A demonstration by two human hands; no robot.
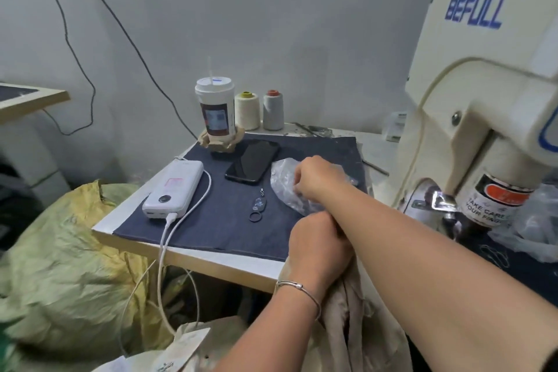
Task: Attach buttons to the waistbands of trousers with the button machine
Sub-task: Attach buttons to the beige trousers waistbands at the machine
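Note:
My right hand (314,178) reaches across to a clear plastic bag (282,178) lying on the dark cloth of the table, its fingers curled down into the bag's opening; what they pinch is hidden. My left hand (320,243), with a thin bracelet on the wrist, sits under my right forearm at the table's front edge and grips beige trousers (347,308) that hang down toward my lap. The cream button machine (483,106) stands at the right, its head with a warning label (495,205) over the work area.
On the dark cloth (211,220) lie a white power bank (175,187) with a cable, a black phone (253,164) and a key tag (258,208). A drink cup (216,109) and two thread cones (259,110) stand at the back. A yellow-green sack (60,266) fills the left.

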